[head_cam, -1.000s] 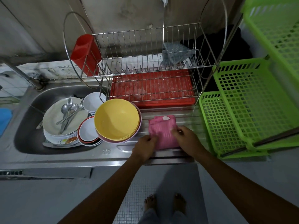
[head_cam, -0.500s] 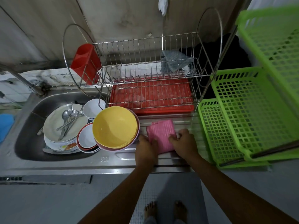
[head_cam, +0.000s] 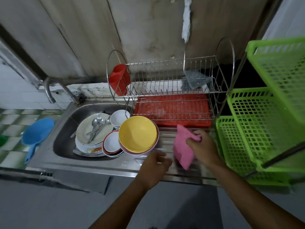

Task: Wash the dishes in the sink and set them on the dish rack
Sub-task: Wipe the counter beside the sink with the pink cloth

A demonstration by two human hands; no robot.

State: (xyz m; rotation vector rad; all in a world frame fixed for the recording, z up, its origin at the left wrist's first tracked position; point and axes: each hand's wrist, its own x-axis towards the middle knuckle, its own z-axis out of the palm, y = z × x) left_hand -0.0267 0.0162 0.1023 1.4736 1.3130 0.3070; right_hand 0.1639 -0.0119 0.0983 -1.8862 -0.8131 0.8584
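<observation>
My R hand [head_cam: 201,146] pinches the pink cloth [head_cam: 182,151] over the steel surface [head_cam: 166,135]. L hand [head_cam: 155,164] is empty, fingers loosely curled. The yellow bowl [head_cam: 137,133] sits at the right edge of the sink [head_cam: 64,138], just left of L hand, so L's nearer. The dish rack [head_cam: 165,71] is far, behind it.
</observation>
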